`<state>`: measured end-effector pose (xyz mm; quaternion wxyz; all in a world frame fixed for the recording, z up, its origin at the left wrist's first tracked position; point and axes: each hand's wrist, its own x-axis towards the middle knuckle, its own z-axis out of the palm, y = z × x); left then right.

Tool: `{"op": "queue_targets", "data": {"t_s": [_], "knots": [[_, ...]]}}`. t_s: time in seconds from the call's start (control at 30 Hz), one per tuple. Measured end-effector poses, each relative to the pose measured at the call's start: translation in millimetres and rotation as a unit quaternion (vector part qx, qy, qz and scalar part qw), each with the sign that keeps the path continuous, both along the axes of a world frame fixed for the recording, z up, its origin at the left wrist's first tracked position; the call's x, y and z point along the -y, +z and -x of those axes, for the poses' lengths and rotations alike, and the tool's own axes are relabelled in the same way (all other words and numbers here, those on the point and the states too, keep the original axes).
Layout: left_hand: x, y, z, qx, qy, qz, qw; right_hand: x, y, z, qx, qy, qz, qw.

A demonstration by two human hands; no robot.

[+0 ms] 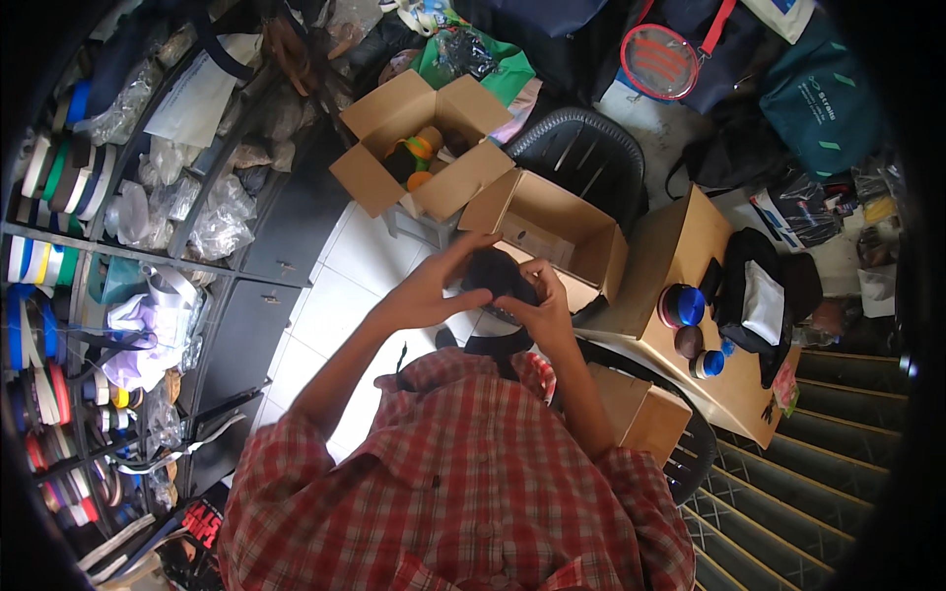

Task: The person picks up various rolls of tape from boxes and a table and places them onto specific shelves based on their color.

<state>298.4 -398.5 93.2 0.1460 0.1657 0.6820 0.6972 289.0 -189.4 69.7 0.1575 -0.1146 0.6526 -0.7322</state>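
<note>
Between my two hands, in front of my chest, is a dark round roll (pixel 490 270), which looks like wound black strap. My left hand (pixel 431 289) grips its left side, the thumb across the near face and the fingers over the far edge. On the other side my right hand (pixel 548 307) has its thumb at the near edge and its fingers curled round the right. Fine detail on the roll is too dark to make out. Just beyond it stands an open cardboard box (pixel 611 258) with something flat inside.
Another open cardboard box (pixel 367 180) holds orange and green things. Black chairs (pixel 631 148) stand beside the boxes. To the right, a cardboard-topped table (pixel 645 325) bears several strap rolls (pixel 682 305) and a black bag (pixel 788 286). Shelves (pixel 168 258) of rolls and plastic bags line the left.
</note>
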Motion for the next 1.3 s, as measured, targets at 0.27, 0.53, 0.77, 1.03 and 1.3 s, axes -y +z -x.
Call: {"op": "queue_targets", "data": {"t_s": [0.27,0.53,0.77,1.03,1.3], "knots": [[-2,15,-6,-0.082,0.158,0.022,0.984,23,31,1,0.074,-0.051,-0.024,0.996],[-21,-2,-12,-0.3,0.375,0.156,0.863,51,45,5,-0.042,-0.024,-0.083,0.995],[4,15,-19,-0.203,0.256,0.055,0.944,26,51,17,-0.088,0.059,-0.066,0.992],[-22,5,-18,-0.243,0.318,0.102,0.911,24,28,15,-0.011,0.06,0.011,0.998],[-70,-29,-4,-0.215,0.215,0.121,0.945,-30,40,11,0.159,-0.048,-0.069,0.984]]}}
